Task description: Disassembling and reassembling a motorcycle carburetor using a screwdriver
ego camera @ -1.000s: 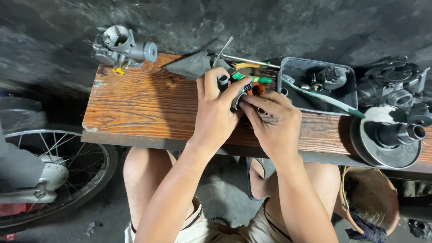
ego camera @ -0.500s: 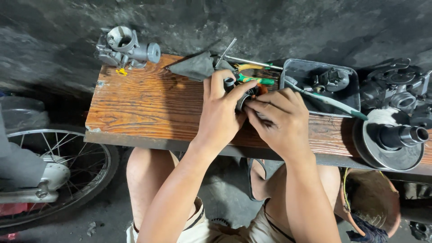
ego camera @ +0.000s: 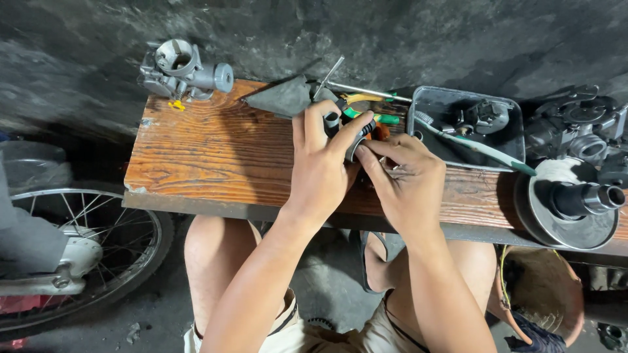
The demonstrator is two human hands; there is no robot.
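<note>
Part in hand: small dark part (ego camera: 358, 134) with a black rounded edge, mostly hidden by your fingers, held over the middle of the wooden bench (ego camera: 216, 157).
Left hand: your left hand (ego camera: 320, 163) is wrapped round the part, thumb over its top.
Right hand: your right hand (ego camera: 405, 180) pinches at the part's right side; what the fingertips grip you cannot tell.
Behind: green-handled tools (ego camera: 373, 108) and a grey wedge-shaped piece (ego camera: 284, 98) lie just past your hands.
Right: metal tray (ego camera: 507, 153) holding parts, then a round pulley (ego camera: 569, 209).
Far left corner: carburettor (ego camera: 180, 68).
Below left: spoked wheel (ego camera: 85, 242).
</note>
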